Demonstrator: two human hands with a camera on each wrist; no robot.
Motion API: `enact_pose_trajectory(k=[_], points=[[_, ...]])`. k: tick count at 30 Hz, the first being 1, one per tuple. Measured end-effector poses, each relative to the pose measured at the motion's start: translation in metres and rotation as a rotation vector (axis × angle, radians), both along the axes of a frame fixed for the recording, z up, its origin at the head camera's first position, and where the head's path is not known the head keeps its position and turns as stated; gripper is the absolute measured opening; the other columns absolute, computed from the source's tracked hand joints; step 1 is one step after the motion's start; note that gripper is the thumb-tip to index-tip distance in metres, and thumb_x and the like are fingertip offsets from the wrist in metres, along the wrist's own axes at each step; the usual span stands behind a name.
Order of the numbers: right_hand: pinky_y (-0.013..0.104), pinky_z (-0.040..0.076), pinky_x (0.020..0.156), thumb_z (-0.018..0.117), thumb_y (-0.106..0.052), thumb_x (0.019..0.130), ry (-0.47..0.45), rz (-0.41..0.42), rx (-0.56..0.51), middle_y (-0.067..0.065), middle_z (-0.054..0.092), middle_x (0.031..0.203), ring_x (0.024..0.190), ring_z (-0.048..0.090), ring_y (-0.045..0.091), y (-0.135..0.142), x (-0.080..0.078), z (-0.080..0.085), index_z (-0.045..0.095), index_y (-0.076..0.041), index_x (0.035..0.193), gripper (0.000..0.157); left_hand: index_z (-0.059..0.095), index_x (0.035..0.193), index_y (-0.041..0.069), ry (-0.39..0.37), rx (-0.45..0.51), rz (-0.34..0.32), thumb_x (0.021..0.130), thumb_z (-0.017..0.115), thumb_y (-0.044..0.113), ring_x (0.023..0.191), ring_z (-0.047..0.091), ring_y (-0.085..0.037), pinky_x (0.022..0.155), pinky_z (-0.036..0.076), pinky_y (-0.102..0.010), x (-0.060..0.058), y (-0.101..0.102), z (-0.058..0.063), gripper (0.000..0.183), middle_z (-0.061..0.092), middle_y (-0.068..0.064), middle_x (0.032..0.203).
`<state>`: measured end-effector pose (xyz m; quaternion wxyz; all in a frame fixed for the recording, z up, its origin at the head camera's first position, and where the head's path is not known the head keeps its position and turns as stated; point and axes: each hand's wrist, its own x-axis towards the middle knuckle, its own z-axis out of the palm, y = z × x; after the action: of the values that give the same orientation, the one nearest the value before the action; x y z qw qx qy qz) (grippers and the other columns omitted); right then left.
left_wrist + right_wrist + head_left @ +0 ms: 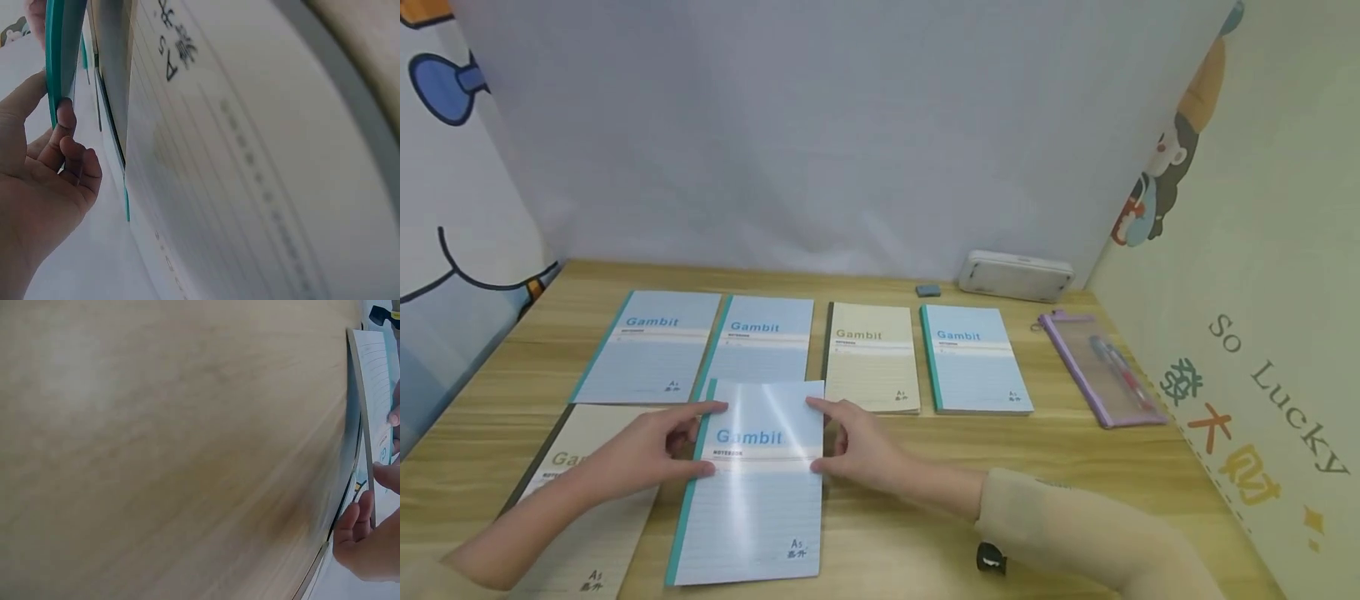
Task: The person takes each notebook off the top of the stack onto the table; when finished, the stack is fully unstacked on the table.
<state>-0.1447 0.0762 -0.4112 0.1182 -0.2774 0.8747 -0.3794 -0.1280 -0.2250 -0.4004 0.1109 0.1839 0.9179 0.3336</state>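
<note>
Between both hands a light-blue Gambit notebook (752, 517) with a teal spine is held, its lower end toward me. My left hand (647, 454) pinches the spine edge between thumb and fingers; the left wrist view shows this hand (56, 169) and the spine raised above the table. My right hand (865, 442) pinches the opposite edge, and in the right wrist view its thumb and fingers (359, 515) are on either side of the notebook. Under the left forearm lies a cream notebook (625, 517), partly covered by it.
Along the back lie two blue notebooks (662, 350) on the left, a cream notebook (872, 367) and another blue notebook (977, 375). Farther right are a mesh zip pouch (1075, 367) with pens, a white case (1018, 277) and a small grey-blue block (928, 291).
</note>
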Motion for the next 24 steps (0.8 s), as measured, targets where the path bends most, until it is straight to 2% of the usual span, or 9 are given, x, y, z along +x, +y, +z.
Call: enact_pose_trajectory(k=[4, 9, 13, 17, 24], points=[[0.015, 0.044, 0.056, 0.082, -0.019, 0.074, 0.01, 0.044, 0.049, 0.0, 0.056, 0.099, 0.062, 0.048, 0.002, -0.008, 0.0, -0.004, 0.045, -0.007, 0.14, 0.077, 0.05, 0.135, 0.011, 0.015, -0.044, -0.053, 0.073, 0.075, 0.05, 0.066, 0.043, -0.005, 0.056, 0.036, -0.021, 0.0, -0.009, -0.005, 0.078, 0.049, 0.006, 0.077], [0.014, 0.044, 0.076, 0.082, -0.029, 0.073, 0.087, 0.109, 0.174, 0.004, 0.06, 0.115, 0.085, 0.051, 0.003, -0.017, 0.001, -0.007, 0.048, -0.005, 0.137, 0.077, 0.05, 0.134, 0.007, -0.014, -0.098, -0.134, 0.074, 0.075, 0.049, 0.063, 0.04, -0.002, 0.055, 0.035, -0.02, -0.001, -0.014, -0.011, 0.078, 0.048, 0.008, 0.073], [0.016, 0.042, 0.085, 0.082, -0.033, 0.073, 0.107, 0.137, 0.244, 0.002, 0.061, 0.117, 0.094, 0.051, 0.004, -0.023, 0.0, -0.007, 0.048, -0.006, 0.138, 0.078, 0.05, 0.133, 0.007, -0.035, -0.145, -0.145, 0.074, 0.075, 0.049, 0.059, 0.038, -0.002, 0.053, 0.032, -0.021, 0.001, -0.017, -0.012, 0.077, 0.046, 0.008, 0.069], [0.015, 0.043, 0.082, 0.082, -0.033, 0.073, 0.084, 0.153, 0.263, 0.001, 0.06, 0.113, 0.093, 0.052, 0.003, -0.027, -0.001, -0.006, 0.048, -0.007, 0.138, 0.078, 0.051, 0.133, 0.008, -0.031, -0.195, -0.151, 0.074, 0.074, 0.05, 0.057, 0.037, -0.001, 0.054, 0.032, -0.02, 0.002, -0.019, -0.01, 0.076, 0.046, 0.009, 0.067], [0.013, 0.04, 0.067, 0.082, -0.036, 0.072, 0.069, 0.157, 0.327, -0.004, 0.053, 0.093, 0.079, 0.046, 0.004, -0.027, 0.001, 0.0, 0.051, -0.009, 0.136, 0.075, 0.054, 0.131, 0.01, -0.031, -0.233, -0.138, 0.074, 0.077, 0.043, 0.053, 0.038, -0.002, 0.053, 0.033, -0.02, 0.002, -0.015, -0.009, 0.07, 0.046, 0.011, 0.06]])
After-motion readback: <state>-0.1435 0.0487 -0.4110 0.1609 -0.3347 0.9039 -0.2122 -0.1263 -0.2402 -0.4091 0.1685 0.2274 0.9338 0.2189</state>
